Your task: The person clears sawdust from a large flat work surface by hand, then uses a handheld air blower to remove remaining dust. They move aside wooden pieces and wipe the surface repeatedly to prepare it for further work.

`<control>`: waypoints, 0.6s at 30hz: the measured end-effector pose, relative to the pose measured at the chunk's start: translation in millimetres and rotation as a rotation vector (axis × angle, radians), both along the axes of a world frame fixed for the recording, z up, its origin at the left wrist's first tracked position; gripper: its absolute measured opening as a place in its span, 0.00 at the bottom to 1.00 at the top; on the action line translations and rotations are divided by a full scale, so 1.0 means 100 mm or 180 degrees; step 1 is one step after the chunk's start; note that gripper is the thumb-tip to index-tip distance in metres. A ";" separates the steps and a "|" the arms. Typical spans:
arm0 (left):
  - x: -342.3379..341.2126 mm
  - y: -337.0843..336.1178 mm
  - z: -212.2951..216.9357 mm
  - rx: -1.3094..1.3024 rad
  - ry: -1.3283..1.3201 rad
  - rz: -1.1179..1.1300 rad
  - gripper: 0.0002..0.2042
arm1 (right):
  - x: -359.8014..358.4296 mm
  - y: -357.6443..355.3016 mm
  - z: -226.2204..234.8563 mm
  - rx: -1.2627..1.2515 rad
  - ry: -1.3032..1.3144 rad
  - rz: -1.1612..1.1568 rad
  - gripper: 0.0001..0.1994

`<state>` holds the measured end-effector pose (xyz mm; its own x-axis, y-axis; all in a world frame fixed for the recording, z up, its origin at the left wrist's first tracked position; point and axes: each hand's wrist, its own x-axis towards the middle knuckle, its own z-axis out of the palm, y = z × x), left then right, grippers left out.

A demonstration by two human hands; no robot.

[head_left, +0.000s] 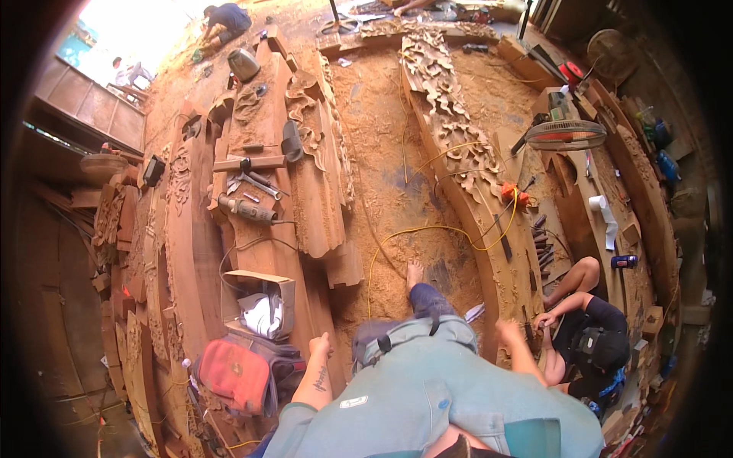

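My left hand (322,345) is closed in a loose fist, with nothing seen in it. It hangs beside a red and grey bag (233,374) and a cardboard box (287,299) with crumpled white material (261,314) inside. My right hand (510,333), smeared by motion and seemingly curled, is over the near end of a long carved wooden beam (495,263); whether it touches the wood I cannot tell. Between my hands, one bare foot (414,272) is on the sawdust-strewn floor.
A co-worker (599,343) sits low at the right. A yellow cord (427,227) loops across the floor to an orange tool (513,193). On the left timbers lie a power tool (246,209) and a wooden mallet (248,163). A fan (566,136) stands right; another person (227,21) crouches far off.
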<state>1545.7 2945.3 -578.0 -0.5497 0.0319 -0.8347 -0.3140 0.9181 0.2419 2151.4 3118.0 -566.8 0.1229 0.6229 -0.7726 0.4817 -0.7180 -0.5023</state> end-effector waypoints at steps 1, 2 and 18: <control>0.09 0.33 0.01 0.0220 -0.0161 -0.0224 0.20 | 0.63 0.42 -0.20 0.0829 -0.0333 0.0530 0.09; -0.07 0.38 0.13 0.0296 -0.0023 -0.0247 0.19 | 0.39 1.08 -0.11 0.0497 0.0452 -0.1042 0.11; -1.09 5.51 -0.18 0.1261 0.0152 -0.0666 0.20 | -2.75 6.01 0.10 0.1008 0.0028 0.0891 0.15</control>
